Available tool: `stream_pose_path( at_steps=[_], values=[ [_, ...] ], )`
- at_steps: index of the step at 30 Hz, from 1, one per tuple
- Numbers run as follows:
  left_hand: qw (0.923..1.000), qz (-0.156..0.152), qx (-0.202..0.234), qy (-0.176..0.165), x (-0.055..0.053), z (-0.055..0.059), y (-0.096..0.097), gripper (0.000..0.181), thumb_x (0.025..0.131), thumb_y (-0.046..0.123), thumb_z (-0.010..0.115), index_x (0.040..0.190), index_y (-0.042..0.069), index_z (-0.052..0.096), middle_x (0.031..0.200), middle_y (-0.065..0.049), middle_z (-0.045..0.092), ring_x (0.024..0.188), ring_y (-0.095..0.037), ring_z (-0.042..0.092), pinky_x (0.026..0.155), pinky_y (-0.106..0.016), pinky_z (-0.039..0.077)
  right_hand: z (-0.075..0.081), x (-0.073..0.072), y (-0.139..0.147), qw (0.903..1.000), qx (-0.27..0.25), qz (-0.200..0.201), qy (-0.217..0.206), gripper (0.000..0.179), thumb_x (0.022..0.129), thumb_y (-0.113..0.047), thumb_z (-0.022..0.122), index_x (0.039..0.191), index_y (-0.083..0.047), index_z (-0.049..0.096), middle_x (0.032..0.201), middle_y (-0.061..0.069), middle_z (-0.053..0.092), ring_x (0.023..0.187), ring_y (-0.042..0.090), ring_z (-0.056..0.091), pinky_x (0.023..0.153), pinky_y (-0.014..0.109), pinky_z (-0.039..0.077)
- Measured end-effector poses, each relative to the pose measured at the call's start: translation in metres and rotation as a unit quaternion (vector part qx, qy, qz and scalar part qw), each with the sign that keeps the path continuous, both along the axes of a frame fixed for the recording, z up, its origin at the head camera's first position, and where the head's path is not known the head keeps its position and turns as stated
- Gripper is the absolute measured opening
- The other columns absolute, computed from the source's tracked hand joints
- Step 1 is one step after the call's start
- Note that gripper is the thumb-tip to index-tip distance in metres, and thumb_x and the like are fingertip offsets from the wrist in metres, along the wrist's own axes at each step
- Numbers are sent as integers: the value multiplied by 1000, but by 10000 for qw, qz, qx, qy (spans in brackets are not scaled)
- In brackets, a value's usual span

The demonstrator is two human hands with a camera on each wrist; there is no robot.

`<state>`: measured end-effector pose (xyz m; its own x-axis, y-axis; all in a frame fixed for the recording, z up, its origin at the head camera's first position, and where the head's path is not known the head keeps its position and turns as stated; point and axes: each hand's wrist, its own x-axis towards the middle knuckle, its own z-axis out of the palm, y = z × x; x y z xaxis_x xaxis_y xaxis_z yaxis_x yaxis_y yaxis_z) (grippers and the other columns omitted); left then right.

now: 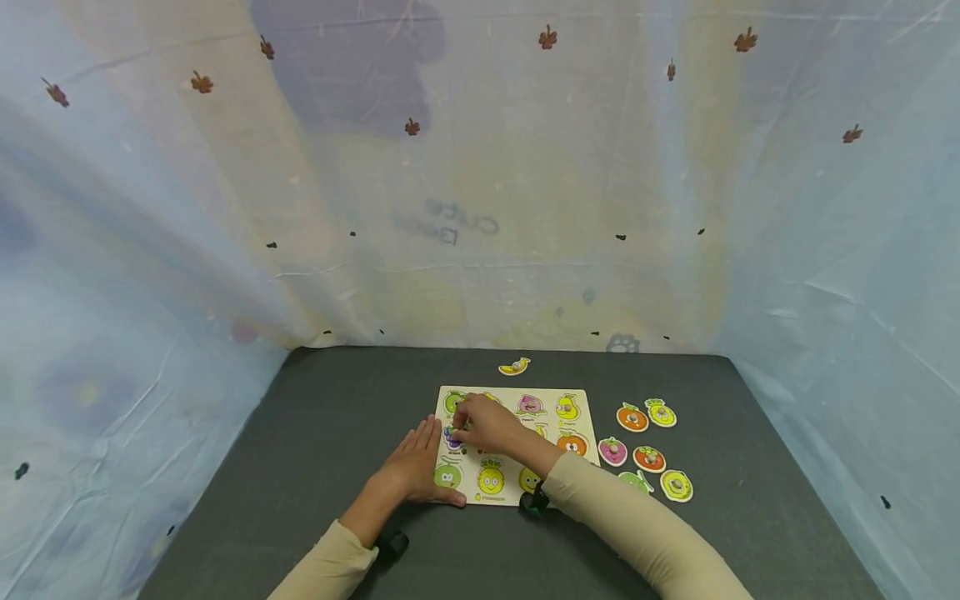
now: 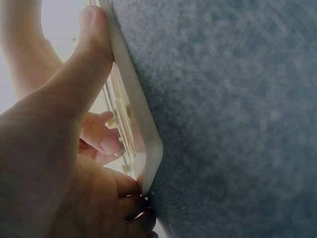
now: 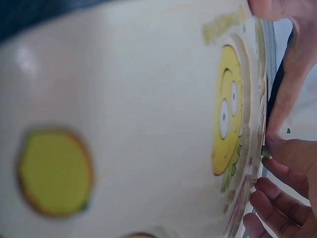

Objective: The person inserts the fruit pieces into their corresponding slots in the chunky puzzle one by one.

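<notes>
A cream wooden puzzle board (image 1: 513, 497) printed with fruit lies on the dark table. My left hand (image 1: 412, 462) rests along its left side, fingers straight, thumb lying at the front edge; the left wrist view shows this thumb (image 2: 94, 39) on the board's edge. Over the board's left part, my right hand (image 1: 487, 423) pinches the small knob (image 3: 266, 151) of the grape piece (image 1: 452, 438) between thumb and forefinger. That piece lies at the grape picture, partly covered by the fingers. A printed pineapple (image 1: 491, 477) sits in front of the right hand.
Right of the board lie several loose knobbed pieces, among them an orange (image 1: 632, 417), a pineapple piece (image 1: 661, 413), a pink round one (image 1: 612, 452), a red one (image 1: 648, 459) and a yellow one (image 1: 677, 486). A banana piece (image 1: 514, 367) lies behind the board. Pale curtains (image 1: 487, 183) enclose the table.
</notes>
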<state>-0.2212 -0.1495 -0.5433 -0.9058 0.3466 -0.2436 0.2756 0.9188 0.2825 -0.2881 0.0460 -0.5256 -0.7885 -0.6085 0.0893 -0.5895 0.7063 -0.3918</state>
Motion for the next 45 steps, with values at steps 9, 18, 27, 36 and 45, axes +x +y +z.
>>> stream_pose_path(
  at_steps=[9, 18, 27, 36, 45],
  values=[
    [9999, -76, -40, 117, -5, -10, -2, 146, 72, 81, 84, 170, -4, 15, 178, -22, 10, 165, -38, 13, 134, -53, 16, 2, 1, 1, 10000, 60, 20, -48, 14, 98, -34, 82, 95, -22, 76, 97, -7, 64, 84, 6, 54, 80, 25, 50],
    [9998, -144, -111, 45, -4, -1, -1, 150, 71, 85, 81, 171, -2, 11, 179, -21, 7, 166, -37, 10, 134, -52, 12, 4, 4, 8, 9999, -44, 57, -87, 8, 99, -24, 81, 96, -17, 78, 98, -3, 65, 91, 12, 58, 90, 33, 53],
    [9995, -252, 131, -105, -3, 4, 0, 152, 69, 81, 86, 170, -5, 11, 179, -23, 6, 166, -38, 9, 134, -54, 12, 12, 9, 31, 9991, -377, -15, -186, 5, 97, -18, 81, 99, -13, 79, 99, 1, 65, 87, 14, 56, 79, 32, 52],
    [9996, -228, 71, -152, -5, 4, 2, 149, 71, 79, 86, 170, -5, 12, 179, -24, 6, 166, -39, 9, 134, -54, 14, 21, 16, 63, 9962, -737, -352, -302, 9, 99, -17, 80, 104, -9, 78, 105, 5, 65, 100, 23, 65, 91, 44, 58],
    [9997, -162, -5, -171, 1, 19, 5, 142, 75, 71, 89, 169, -6, 16, 178, -24, 11, 165, -38, 14, 134, -51, 17, 25, 19, 96, 9905, -1109, -734, -353, 5, 100, -18, 79, 102, -14, 77, 103, 5, 64, 98, 21, 62, 90, 43, 57]
  ],
)
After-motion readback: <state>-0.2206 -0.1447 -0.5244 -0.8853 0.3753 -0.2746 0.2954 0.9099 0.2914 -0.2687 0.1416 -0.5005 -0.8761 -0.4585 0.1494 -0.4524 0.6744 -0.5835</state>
